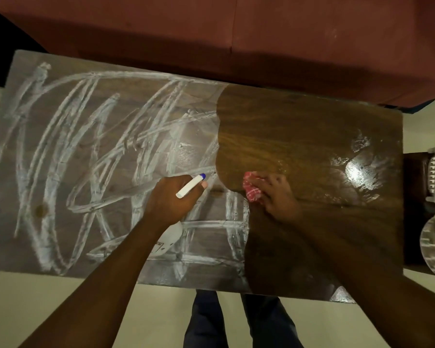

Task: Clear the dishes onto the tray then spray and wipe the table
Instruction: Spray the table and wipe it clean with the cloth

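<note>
Left hand [170, 199] round sprayer [190, 187], right [278, 194] on cloth [252, 190]

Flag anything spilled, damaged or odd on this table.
White smeared streaks cover the left part of the table, while the right part is dark and glossy. The right hand presses a red checked cloth at the boundary, so it looks like unwiped residue, not damage.
</note>
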